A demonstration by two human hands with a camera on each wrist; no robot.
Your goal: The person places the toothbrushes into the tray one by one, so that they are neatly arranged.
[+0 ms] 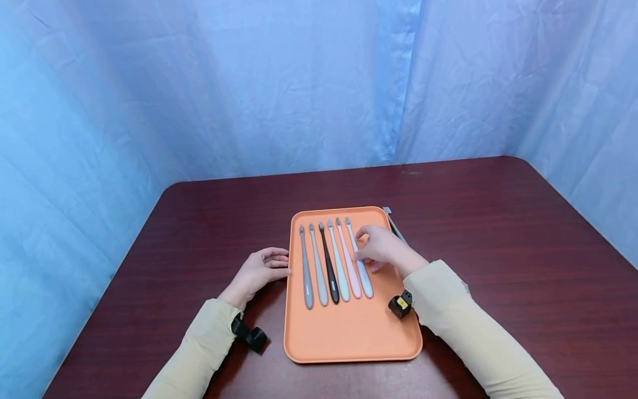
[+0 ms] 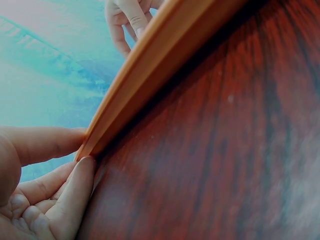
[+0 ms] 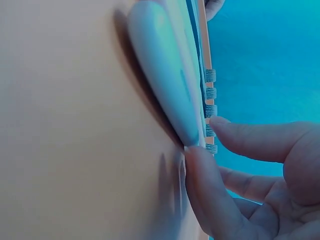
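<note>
Nearest the viewer, two cream sleeves reach in over the dark red wooden table [image 1: 498, 221], each with a small black camera strapped at the wrist. Between them lies an orange tray [image 1: 349, 332], its near part bare.

The left hand [image 1: 259, 271] rests on the table at the tray's left edge. Its fingers are loosely bent and hold nothing; the left wrist view shows the fingertips [image 2: 82, 170] touching the tray's rim [image 2: 150, 75], the thumb laid against it from above.

Farther in, six toothbrushes lie side by side on the tray, bristles pointing away from the person. From left to right they are a grey toothbrush [image 1: 305, 271], a second grey toothbrush [image 1: 318, 271], a black toothbrush [image 1: 329, 271], a pale green toothbrush [image 1: 339, 271], a pink toothbrush [image 1: 349, 271] and a pale blue toothbrush [image 1: 363, 277]. The pale blue one is at the right end of the row, just beside the pink one.

The right hand [image 1: 381, 249] lies over the tray at that end of the row. Its thumb and forefinger close in on the pale blue toothbrush about halfway along the handle. In the right wrist view the thumb [image 3: 205, 190] touches the handle [image 3: 165, 75] while the forefinger sits just above it, so the pinch looks light; the brush lies flat on the tray.

Beyond the tray's far right corner, one more toothbrush [image 1: 396, 224], white and grey, lies on the table just outside the rim. Behind everything hangs a blue curtain [image 1: 249, 83].
</note>
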